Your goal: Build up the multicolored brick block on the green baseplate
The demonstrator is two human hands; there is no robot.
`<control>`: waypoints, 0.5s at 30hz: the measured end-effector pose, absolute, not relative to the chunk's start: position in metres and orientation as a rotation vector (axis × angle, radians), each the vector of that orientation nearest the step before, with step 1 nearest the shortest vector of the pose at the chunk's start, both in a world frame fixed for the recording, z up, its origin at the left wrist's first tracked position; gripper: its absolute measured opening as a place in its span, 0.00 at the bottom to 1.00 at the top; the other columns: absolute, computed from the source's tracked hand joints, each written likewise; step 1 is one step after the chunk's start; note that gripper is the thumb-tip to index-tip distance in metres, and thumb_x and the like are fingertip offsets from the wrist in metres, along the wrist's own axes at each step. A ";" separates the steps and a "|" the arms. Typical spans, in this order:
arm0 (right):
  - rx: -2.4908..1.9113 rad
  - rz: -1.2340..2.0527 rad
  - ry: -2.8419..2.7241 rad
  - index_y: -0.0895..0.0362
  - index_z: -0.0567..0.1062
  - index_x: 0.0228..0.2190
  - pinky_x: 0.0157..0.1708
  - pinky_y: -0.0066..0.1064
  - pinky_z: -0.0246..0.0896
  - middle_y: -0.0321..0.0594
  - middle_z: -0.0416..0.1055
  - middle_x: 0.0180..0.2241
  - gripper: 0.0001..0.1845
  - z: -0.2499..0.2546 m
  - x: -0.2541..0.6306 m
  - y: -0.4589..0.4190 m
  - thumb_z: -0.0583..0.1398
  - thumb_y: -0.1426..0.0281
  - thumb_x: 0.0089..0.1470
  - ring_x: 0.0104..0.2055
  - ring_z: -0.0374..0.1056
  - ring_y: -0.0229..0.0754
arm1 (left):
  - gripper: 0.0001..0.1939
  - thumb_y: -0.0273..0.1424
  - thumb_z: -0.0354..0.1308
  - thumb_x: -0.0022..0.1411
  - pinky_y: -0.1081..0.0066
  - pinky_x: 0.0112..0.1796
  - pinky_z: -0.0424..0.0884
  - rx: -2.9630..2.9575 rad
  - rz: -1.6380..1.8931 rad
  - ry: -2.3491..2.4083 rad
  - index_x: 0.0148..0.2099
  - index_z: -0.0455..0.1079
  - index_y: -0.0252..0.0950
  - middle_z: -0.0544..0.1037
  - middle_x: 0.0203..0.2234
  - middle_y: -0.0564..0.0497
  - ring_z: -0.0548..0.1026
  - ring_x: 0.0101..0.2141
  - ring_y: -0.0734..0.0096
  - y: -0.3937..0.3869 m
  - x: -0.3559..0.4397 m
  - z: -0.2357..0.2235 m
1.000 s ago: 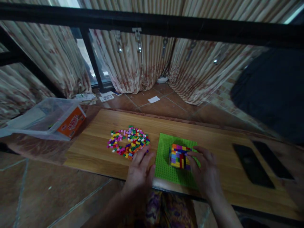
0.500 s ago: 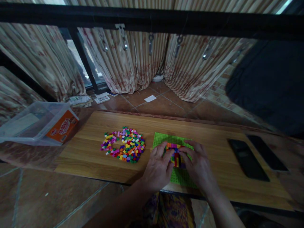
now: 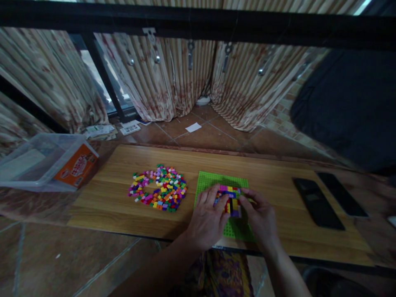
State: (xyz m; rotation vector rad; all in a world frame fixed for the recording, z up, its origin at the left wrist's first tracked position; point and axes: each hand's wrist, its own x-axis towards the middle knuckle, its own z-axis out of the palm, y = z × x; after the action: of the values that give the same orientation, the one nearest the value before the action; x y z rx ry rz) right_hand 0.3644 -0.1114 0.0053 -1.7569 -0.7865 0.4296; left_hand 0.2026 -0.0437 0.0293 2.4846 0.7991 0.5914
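A colourful block of toy bricks [image 3: 234, 204] sits on a green studded baseplate [image 3: 213, 178], which lies on the wooden board. Around the block's left side curl the fingers of my left hand [image 3: 206, 216], closed on it, with fingertips on its upper face. My right hand [image 3: 261, 212] grips the block's right edge, thumb and forefinger close together at the upper right corner. Whether a small loose brick is between those fingertips, I cannot make out. Parts of the block's left side are hidden under my left fingers.
Left of the baseplate lies a spread pile of small loose bricks [image 3: 168, 187]. A clear plastic tub [image 3: 46, 161] with an orange label stands beyond the left end of the board [image 3: 105, 206]. Two dark phone-like slabs, one a black rectangle [image 3: 318, 204], the other a thinner slab [image 3: 342, 194], lie at right.
My right hand has drawn back from the middle of the block to its right edge, showing more of the top. My left hand stays on the left side. The view has shifted slightly.
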 end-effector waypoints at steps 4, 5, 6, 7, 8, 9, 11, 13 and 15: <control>-1.673 0.613 -0.639 0.57 0.75 0.46 0.38 0.39 0.70 0.46 0.77 0.42 0.28 0.007 0.357 -0.108 0.64 0.53 0.47 0.39 0.73 0.47 | 0.23 0.32 0.54 0.63 0.50 0.57 0.63 2.494 0.603 0.797 0.60 0.61 0.41 0.59 0.62 0.44 0.62 0.58 0.54 -0.045 0.203 0.029; -1.671 0.615 -0.637 0.57 0.74 0.46 0.39 0.40 0.70 0.46 0.76 0.43 0.28 0.008 0.355 -0.106 0.64 0.53 0.47 0.39 0.73 0.47 | 0.23 0.33 0.54 0.63 0.50 0.57 0.63 2.500 0.604 0.800 0.61 0.61 0.41 0.58 0.62 0.43 0.61 0.58 0.53 -0.046 0.203 0.028; -1.678 0.604 -0.643 0.57 0.74 0.46 0.41 0.42 0.69 0.46 0.76 0.43 0.28 0.008 0.354 -0.104 0.64 0.54 0.47 0.40 0.73 0.47 | 0.23 0.33 0.54 0.64 0.50 0.57 0.63 2.507 0.603 0.802 0.61 0.61 0.40 0.58 0.62 0.43 0.61 0.58 0.53 -0.046 0.204 0.028; -1.693 0.584 -0.652 0.57 0.75 0.46 0.44 0.43 0.68 0.46 0.76 0.44 0.27 0.008 0.353 -0.101 0.64 0.55 0.47 0.42 0.73 0.48 | 0.23 0.33 0.54 0.63 0.50 0.57 0.63 2.515 0.600 0.806 0.60 0.61 0.39 0.58 0.62 0.42 0.61 0.58 0.52 -0.046 0.204 0.027; -1.710 0.562 -0.664 0.57 0.75 0.45 0.47 0.45 0.67 0.46 0.76 0.44 0.27 0.007 0.353 -0.099 0.65 0.55 0.46 0.43 0.72 0.48 | 0.23 0.32 0.54 0.63 0.50 0.57 0.63 2.522 0.596 0.809 0.60 0.61 0.38 0.58 0.62 0.42 0.61 0.58 0.52 -0.046 0.204 0.026; -1.725 0.541 -0.674 0.57 0.75 0.45 0.49 0.46 0.66 0.46 0.76 0.44 0.26 0.006 0.353 -0.097 0.65 0.56 0.46 0.44 0.72 0.49 | 0.24 0.32 0.55 0.63 0.49 0.57 0.63 2.527 0.593 0.812 0.60 0.61 0.38 0.58 0.62 0.41 0.61 0.58 0.51 -0.047 0.205 0.026; -1.741 0.523 -0.682 0.57 0.75 0.45 0.50 0.48 0.64 0.47 0.76 0.45 0.26 0.005 0.352 -0.095 0.64 0.57 0.46 0.45 0.71 0.50 | 0.24 0.32 0.55 0.62 0.48 0.57 0.63 2.533 0.594 0.820 0.60 0.61 0.39 0.58 0.62 0.41 0.60 0.59 0.51 -0.047 0.205 0.025; -1.739 0.534 -0.670 0.57 0.75 0.45 0.50 0.48 0.64 0.47 0.76 0.44 0.26 0.005 0.352 -0.094 0.64 0.58 0.46 0.45 0.72 0.50 | 0.24 0.32 0.55 0.63 0.47 0.57 0.62 2.540 0.592 0.823 0.60 0.61 0.39 0.58 0.62 0.41 0.60 0.59 0.50 -0.047 0.206 0.024; -1.728 0.547 -0.658 0.57 0.75 0.46 0.49 0.47 0.65 0.46 0.76 0.44 0.25 0.006 0.350 -0.094 0.64 0.59 0.46 0.44 0.72 0.50 | 0.23 0.33 0.54 0.63 0.46 0.57 0.62 2.551 0.580 0.823 0.61 0.61 0.38 0.58 0.62 0.41 0.60 0.59 0.49 -0.048 0.206 0.024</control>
State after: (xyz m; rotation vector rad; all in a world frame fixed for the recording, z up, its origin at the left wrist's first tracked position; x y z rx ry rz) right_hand 0.3504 -0.0941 0.0058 -1.7281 -0.6577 0.5469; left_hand 0.2059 -0.0479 0.0235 2.5507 0.8232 0.5804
